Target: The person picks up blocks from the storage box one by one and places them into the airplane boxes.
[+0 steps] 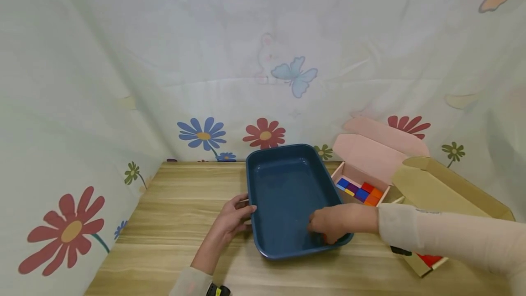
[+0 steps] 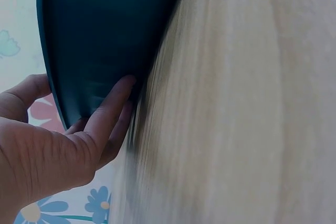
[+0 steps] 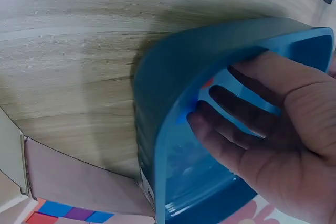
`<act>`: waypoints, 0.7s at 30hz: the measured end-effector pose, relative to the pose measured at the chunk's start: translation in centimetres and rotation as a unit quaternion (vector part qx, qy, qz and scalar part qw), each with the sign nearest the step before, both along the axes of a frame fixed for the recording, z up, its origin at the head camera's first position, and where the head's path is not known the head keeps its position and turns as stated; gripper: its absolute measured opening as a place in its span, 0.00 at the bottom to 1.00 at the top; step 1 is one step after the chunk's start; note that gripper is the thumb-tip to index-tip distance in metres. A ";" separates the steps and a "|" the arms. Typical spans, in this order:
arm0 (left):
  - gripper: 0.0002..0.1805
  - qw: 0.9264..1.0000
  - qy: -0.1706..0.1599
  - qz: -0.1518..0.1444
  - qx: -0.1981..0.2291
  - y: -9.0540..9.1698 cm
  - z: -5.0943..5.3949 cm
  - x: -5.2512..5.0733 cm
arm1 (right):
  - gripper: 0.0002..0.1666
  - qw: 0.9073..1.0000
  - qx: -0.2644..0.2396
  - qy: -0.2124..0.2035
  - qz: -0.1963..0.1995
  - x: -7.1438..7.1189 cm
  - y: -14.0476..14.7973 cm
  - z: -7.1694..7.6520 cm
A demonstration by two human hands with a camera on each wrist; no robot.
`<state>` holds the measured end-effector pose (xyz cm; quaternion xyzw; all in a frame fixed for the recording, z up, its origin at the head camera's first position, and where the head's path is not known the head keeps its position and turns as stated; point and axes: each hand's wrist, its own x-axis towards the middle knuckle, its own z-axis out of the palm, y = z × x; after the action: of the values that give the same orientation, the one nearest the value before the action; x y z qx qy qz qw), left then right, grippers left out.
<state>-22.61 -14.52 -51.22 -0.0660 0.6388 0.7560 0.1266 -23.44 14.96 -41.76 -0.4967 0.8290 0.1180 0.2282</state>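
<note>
A deep blue rectangular tray (image 1: 283, 195) with rounded corners sits on the wooden table. My left hand (image 1: 235, 217) grips its left side, thumb over the rim and fingers against the outer wall (image 2: 94, 40). My right hand (image 1: 330, 223) reaches inside the near right corner, its loosely bent fingers spread apart near the wall (image 3: 178, 72). Close to those fingertips, a small orange-red patch (image 3: 208, 82) and a blurred blue patch (image 3: 188, 113) show in the tray; whether they are blocks or reflections is unclear. From the head view, the fingertips are hidden.
Right of the tray stands an open pink cardboard box (image 1: 371, 150) with several coloured blocks (image 1: 361, 193). Beside it is an open yellow box (image 1: 444, 186), partly covered by my right sleeve; something red (image 1: 429, 259) shows inside. A patterned curtain (image 1: 263, 58) hangs behind the table (image 1: 185, 195).
</note>
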 end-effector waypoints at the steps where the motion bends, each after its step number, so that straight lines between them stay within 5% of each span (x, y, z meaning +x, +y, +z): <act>1: 0.37 1.000 0.001 -0.002 -0.001 0.0 0.0 0.0 | 0.17 1.000 0.000 0.010 0.008 0.0 0.0 -0.2; 9: 0.37 1.000 0.002 -0.006 -0.001 0.1 -0.2 0.0 | 0.23 0.998 0.024 0.058 -0.012 -0.3 0.6 -0.9; 21: 0.35 1.000 -0.003 -0.003 -0.007 0.3 0.3 0.1 | 0.06 0.997 0.023 0.043 -0.068 -1.2 1.1 -1.6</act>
<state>-22.50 -14.20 -50.88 -0.0671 0.6437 0.7511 0.1300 -24.67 16.02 -43.34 -0.4285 0.8669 0.1427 0.2111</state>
